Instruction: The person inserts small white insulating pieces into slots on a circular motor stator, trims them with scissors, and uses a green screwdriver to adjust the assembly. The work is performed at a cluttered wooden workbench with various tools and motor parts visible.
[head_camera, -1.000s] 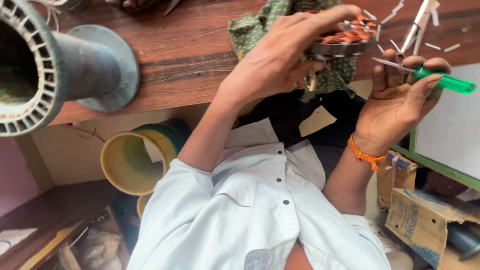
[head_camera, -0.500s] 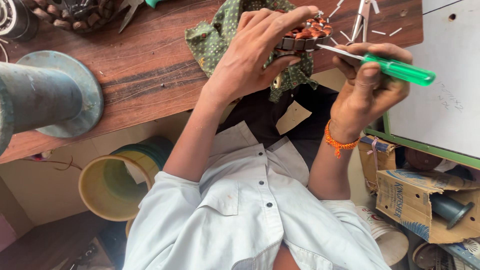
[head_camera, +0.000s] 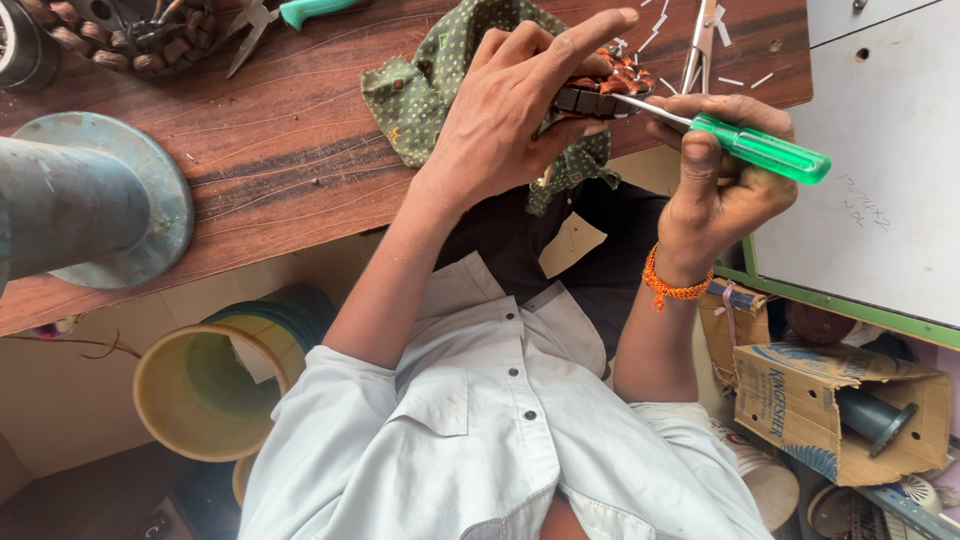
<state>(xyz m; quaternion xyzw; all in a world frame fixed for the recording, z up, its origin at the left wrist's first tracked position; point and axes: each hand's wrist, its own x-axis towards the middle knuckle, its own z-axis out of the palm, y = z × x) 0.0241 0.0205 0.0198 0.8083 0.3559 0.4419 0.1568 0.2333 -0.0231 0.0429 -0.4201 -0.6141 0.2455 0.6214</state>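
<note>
Wears a pale grey-blue shirt (head_camera: 480, 420) of thin woven cloth, buttoned down the front with small dark buttons (head_camera: 523, 413) and open at the collar (head_camera: 590, 505). Carries a flat chest pocket (head_camera: 440, 390) with a few tiny brownish specks near it. Has short sleeves (head_camera: 320, 400) ending above the elbows, leaving both forearms bare down to the left hand (head_camera: 510, 110) and the right hand (head_camera: 715, 190). Shows an orange beaded thread band (head_camera: 672, 285) wound around the right wrist. Shows dark cloth (head_camera: 500, 240) over the lap beyond the shirt hem.
</note>
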